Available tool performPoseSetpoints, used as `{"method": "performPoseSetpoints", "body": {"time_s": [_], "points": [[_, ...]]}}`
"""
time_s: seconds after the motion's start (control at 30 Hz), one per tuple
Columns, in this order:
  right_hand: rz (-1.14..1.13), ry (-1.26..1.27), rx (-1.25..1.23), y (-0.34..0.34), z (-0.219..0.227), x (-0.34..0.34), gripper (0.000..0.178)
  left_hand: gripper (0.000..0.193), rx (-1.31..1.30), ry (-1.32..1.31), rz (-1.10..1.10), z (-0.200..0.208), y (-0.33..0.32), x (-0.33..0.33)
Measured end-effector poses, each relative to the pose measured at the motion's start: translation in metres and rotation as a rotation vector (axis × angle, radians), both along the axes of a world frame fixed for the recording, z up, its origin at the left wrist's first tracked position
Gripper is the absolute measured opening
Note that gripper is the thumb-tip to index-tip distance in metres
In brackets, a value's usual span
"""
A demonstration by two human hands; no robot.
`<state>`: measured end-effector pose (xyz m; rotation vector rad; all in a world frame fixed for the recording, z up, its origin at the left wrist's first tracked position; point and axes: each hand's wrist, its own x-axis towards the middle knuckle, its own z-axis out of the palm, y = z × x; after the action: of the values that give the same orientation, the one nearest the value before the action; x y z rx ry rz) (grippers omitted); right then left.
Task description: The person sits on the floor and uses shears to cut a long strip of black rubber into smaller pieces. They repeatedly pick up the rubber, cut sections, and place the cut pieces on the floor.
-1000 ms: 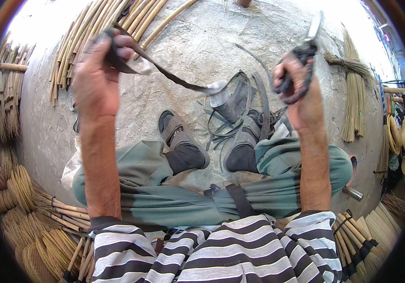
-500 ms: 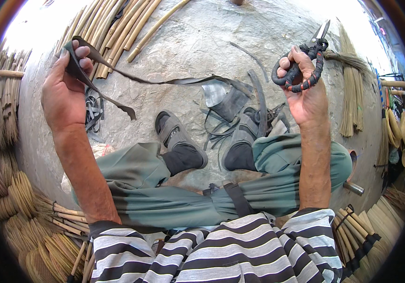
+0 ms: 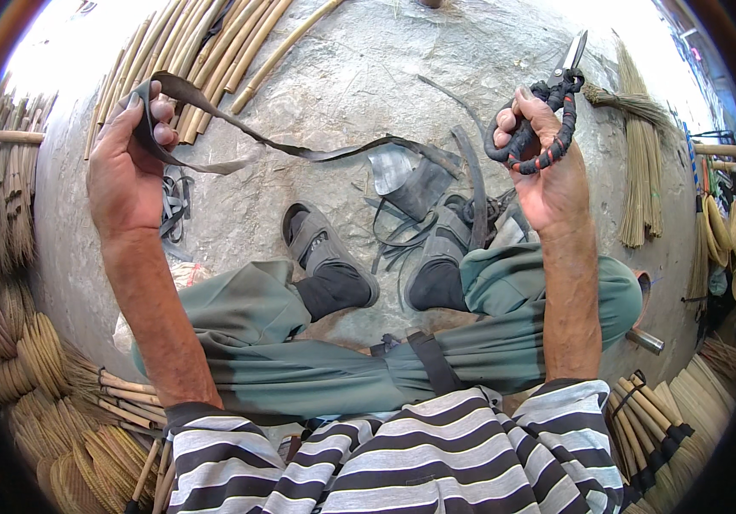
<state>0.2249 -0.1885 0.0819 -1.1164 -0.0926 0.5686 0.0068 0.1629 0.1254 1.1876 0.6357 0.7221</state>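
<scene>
Rubber, dark and flat, runs as a long strip (image 3: 299,150) from the person's left hand (image 3: 128,176) across the concrete floor (image 3: 342,77) toward a larger dark sheet (image 3: 411,176) lying by the sandalled feet. The left fingers (image 3: 158,111) are curled tight round the strip's end, holding it raised and clear of the ground. The right hand (image 3: 548,163) is up and well apart from the strip, its fingers closed through the cord-wrapped loops of a pair of scissors (image 3: 548,107) whose blades point away and look shut. I would judge this a pause between cuts: a strip drawn out and checked, the scissors idle. A next cut would call for bringing the blades down to the rubber and opening them, with the left hand keeping the strip taut. Cane rods (image 3: 205,51) lie beyond the left hand, and a small broom (image 3: 642,146) lies off to the right.
</scene>
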Motion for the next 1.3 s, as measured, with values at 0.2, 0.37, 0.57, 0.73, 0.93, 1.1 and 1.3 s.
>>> {"method": "performPoseSetpoints", "body": {"time_s": [0.2, 0.37, 0.57, 0.73, 0.93, 1.1, 1.3], "points": [[0.087, 0.019, -0.013, 0.006, -0.007, -0.012, 0.02, 0.031, 0.001, 0.057, -0.099, -0.001, -0.011, 0.004], [0.532, 0.28, 0.077, 0.02, -0.027, -0.053, 0.033, 0.028, 0.048, 0.062, -0.155, 0.004, -0.021, 0.006], [0.976, 0.341, -0.06, 0.031, -0.047, -0.102, 0.058, 0.033, 0.102, 0.036, -0.226, 0.02, -0.044, 0.004], [1.112, 0.349, -0.033, 0.036, -0.052, -0.103, 0.073, 0.035, 0.037, -0.005, -0.38, 0.028, -0.066, 0.002], [1.011, 0.402, 0.076, 0.037, -0.057, -0.089, 0.078, 0.035, -0.014, 0.018, -0.568, 0.028, -0.081, -0.005], [0.799, 0.252, -0.111, 0.04, -0.042, -0.068, 0.074, 0.028, 0.099, 0.14, -0.703, 0.023, -0.072, -0.005], [0.461, 0.0, -0.051, 0.024, 0.029, -0.033, 0.053, 0.03, 0.297, 0.252, -0.779, -0.013, -0.063, 0.015]]}}
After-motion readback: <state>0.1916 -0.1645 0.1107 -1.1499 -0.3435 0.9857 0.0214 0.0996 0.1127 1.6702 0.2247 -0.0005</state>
